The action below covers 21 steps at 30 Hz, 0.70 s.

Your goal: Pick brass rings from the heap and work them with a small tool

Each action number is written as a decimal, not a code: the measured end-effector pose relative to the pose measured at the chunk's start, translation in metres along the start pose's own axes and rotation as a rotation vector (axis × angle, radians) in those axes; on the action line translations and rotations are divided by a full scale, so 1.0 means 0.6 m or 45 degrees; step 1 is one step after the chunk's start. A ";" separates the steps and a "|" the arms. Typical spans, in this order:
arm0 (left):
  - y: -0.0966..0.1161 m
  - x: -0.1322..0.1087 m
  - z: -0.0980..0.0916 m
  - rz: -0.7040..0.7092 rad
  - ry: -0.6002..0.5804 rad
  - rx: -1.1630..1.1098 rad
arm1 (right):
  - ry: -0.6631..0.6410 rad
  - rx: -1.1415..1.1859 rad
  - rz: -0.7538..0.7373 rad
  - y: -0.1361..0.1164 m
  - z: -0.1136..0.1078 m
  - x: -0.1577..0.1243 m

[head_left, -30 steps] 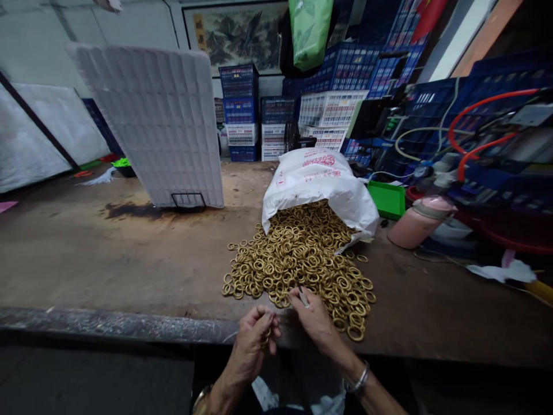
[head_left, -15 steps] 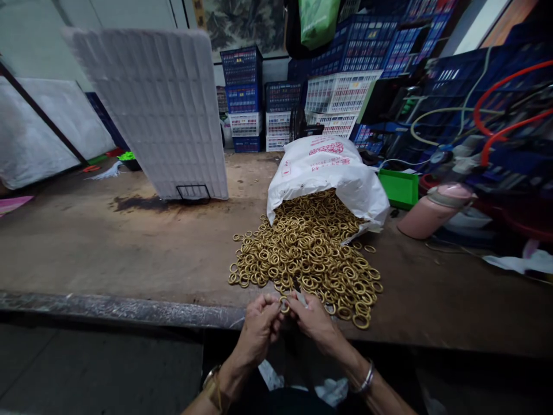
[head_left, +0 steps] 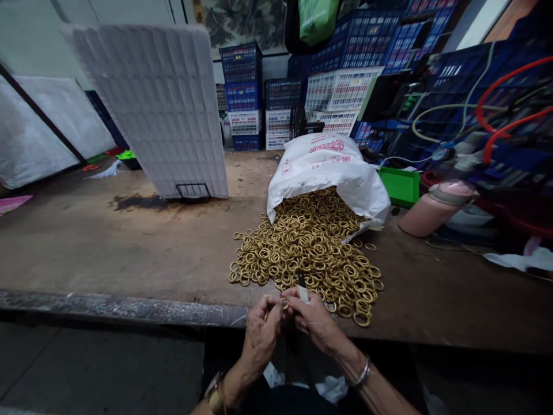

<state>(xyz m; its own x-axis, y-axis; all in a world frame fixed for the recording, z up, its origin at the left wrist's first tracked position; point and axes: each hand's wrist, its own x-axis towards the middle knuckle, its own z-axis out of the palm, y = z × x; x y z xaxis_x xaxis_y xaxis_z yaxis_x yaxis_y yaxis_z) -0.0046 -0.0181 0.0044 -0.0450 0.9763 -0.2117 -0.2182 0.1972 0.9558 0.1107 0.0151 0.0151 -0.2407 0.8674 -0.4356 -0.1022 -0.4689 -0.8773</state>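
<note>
My left hand (head_left: pixel 262 329) is closed, pinching a gold-coloured ring (head_left: pixel 284 304) between thumb and fingers at the table's front edge. Close beside it, my right hand (head_left: pixel 316 320) is closed around a narrow tool (head_left: pixel 303 293) with a black end and a pale band, which points up and away from me. Its fingertips meet the ring, and the tool's lower part is hidden in the palm. Just beyond both hands lies a heap of similar gold rings (head_left: pixel 309 245), spilling from the mouth of a white sack (head_left: pixel 324 164) with red print.
A tall white ribbed panel (head_left: pixel 159 109) stands in a black wire holder at the left of the wooden table (head_left: pixel 95 248). To the right are a green tray (head_left: pixel 400 187), a pink bottle-shaped container (head_left: pixel 434 210) and orange hose (head_left: pixel 484 115). Stacked crates (head_left: pixel 244 95) line the back.
The tool in my right hand has turned upright, so its black end shows more clearly. My hands have shifted slightly and still meet at the ring.
</note>
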 end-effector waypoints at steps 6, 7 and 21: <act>0.007 -0.006 -0.003 0.178 -0.105 0.089 | 0.032 -0.050 -0.015 0.001 0.003 -0.004; 0.007 -0.005 -0.004 0.111 -0.110 0.037 | 0.040 -0.101 -0.038 0.002 0.004 -0.004; 0.001 -0.011 -0.014 -0.254 -0.210 -0.302 | 0.017 -0.254 -0.174 0.002 0.009 -0.013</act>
<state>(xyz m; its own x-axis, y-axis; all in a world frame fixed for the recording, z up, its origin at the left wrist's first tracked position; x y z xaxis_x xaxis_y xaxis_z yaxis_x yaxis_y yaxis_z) -0.0124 -0.0249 0.0047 0.1754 0.9258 -0.3348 -0.4284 0.3779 0.8208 0.1072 0.0068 0.0185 -0.2244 0.9233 -0.3116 0.0599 -0.3060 -0.9501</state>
